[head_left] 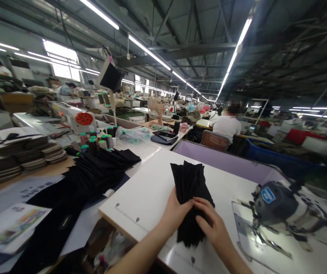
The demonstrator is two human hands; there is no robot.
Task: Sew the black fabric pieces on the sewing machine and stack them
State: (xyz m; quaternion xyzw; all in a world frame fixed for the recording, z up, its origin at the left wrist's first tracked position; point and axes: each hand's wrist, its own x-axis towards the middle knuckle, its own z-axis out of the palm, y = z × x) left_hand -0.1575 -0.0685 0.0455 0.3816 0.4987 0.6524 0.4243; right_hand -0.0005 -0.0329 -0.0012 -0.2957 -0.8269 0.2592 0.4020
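Note:
A stack of black fabric pieces (190, 179) lies on the white table (140, 186), its upper end fanned out in folds. My left hand (177, 209) grips the stack from its left side, thumb across the top and the other fingers hidden behind the cloth. From the right, my right hand (209, 217) curls over the same stack, its fingertips pressed on the cloth close to my left thumb. To the left, a long spread of more black fabric pieces (91, 179) overlaps in a row.
A sewing machine (283, 205) stands at the right. Thread spools (94, 141) and stacked dark fabric pieces (23, 156) are at the left. Behind the table runs a lilac-walled bin (223, 160); a person in white (226, 125) sits beyond it. A dark tray (165, 137) holds a phone-like object.

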